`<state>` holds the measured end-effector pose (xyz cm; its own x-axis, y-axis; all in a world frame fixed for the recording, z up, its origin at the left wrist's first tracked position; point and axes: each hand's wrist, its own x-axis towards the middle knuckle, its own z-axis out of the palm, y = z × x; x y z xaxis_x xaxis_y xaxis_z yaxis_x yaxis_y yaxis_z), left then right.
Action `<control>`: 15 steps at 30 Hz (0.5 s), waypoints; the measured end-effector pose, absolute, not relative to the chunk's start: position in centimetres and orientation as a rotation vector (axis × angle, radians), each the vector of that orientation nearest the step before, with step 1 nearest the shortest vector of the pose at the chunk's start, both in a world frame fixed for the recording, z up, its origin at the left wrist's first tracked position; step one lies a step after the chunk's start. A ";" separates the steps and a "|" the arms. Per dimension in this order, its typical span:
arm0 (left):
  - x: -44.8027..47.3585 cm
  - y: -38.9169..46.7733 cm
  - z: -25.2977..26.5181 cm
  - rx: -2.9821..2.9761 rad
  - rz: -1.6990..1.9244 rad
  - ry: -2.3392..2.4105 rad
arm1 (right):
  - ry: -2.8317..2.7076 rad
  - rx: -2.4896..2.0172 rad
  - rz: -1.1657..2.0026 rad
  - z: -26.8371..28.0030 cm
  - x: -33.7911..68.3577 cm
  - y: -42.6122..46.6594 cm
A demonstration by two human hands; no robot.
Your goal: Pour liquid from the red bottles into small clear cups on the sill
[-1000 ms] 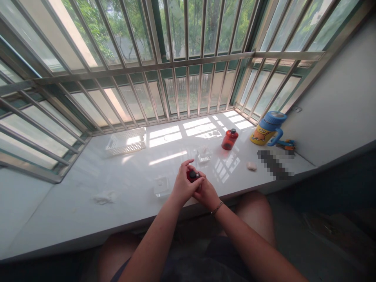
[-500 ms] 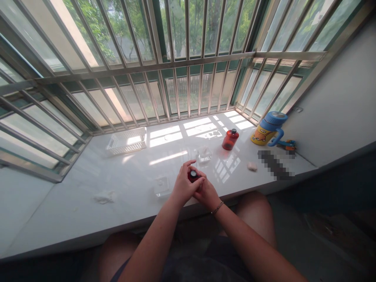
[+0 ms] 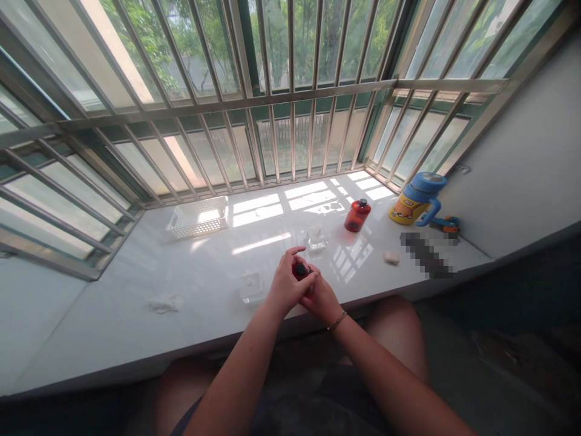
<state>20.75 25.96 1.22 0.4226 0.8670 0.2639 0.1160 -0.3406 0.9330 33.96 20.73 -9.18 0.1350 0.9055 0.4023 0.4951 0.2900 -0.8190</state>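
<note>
A red bottle with a black cap [image 3: 301,270] is held between both hands just above the front edge of the white sill [image 3: 204,266]. My left hand [image 3: 284,284] wraps its left side, thumb across the front and index finger raised past the cap. Closed around the right and lower side is my right hand [image 3: 323,298], with a bracelet at its wrist. Most of the bottle's body is hidden by fingers. Close behind the hands sits a clear small container [image 3: 316,238]; a second clear container [image 3: 251,287] is to their left.
Another red bottle [image 3: 357,216] stands upright behind, to the right. Further right are a blue-and-yellow jug [image 3: 414,200], a small orange-and-blue object [image 3: 449,224] and a pale lump [image 3: 391,258]. Leftward lie a white perforated basket [image 3: 198,229] and crumpled tissue [image 3: 164,303]. Metal bars [image 3: 290,95] line the window.
The cap of the held bottle has shifted slightly, and its top looks darker where it caught the light before. Both hands keep nearly the same place and grip.
</note>
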 end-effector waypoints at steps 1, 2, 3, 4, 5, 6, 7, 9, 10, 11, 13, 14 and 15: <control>20.8 25.9 1.4 1.756 1.003 0.853 | -1.514 -1.355 0.479 -9.3 34.0 20.7; 20.7 25.9 1.5 1.768 0.993 0.848 | -1.519 -1.356 0.469 -9.3 34.0 20.7; 20.7 25.8 1.6 1.778 0.983 0.843 | -1.521 -1.355 0.462 -9.3 34.0 20.7; 20.7 25.8 1.7 1.786 0.974 0.837 | -1.522 -1.355 0.460 -9.3 34.0 20.7; 20.8 25.8 1.8 1.791 0.966 0.832 | -1.521 -1.354 0.459 -9.3 33.9 20.7; 20.8 25.9 1.8 1.794 0.959 0.830 | -1.520 -1.355 0.458 -9.3 33.9 20.7; 20.8 25.9 1.8 1.795 0.954 0.829 | -1.519 -1.357 0.459 -9.3 33.9 20.7; 20.8 26.1 1.8 1.786 0.946 0.827 | -1.516 -1.366 0.462 -9.3 33.9 20.7; 20.7 26.1 1.7 1.776 0.940 0.818 | -1.515 -1.371 0.463 -9.3 33.9 20.7; 20.5 26.2 1.7 1.764 0.933 0.801 | -1.514 -1.375 0.465 -9.3 33.9 20.6; 19.8 26.1 1.8 1.748 0.925 0.757 | -1.515 -1.380 0.480 -9.3 34.0 20.5; 19.3 26.0 1.8 1.745 0.934 0.742 | -1.514 -1.384 0.489 -9.2 34.0 20.5; 18.6 25.8 1.9 1.745 0.958 0.737 | -1.513 -1.390 0.496 -9.2 34.1 20.4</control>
<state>18.59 25.80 1.88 0.5059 0.8193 0.2698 0.0511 -0.3407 0.9388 34.05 20.43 -9.21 0.1391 0.9151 0.3785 0.5133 0.2602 -0.8178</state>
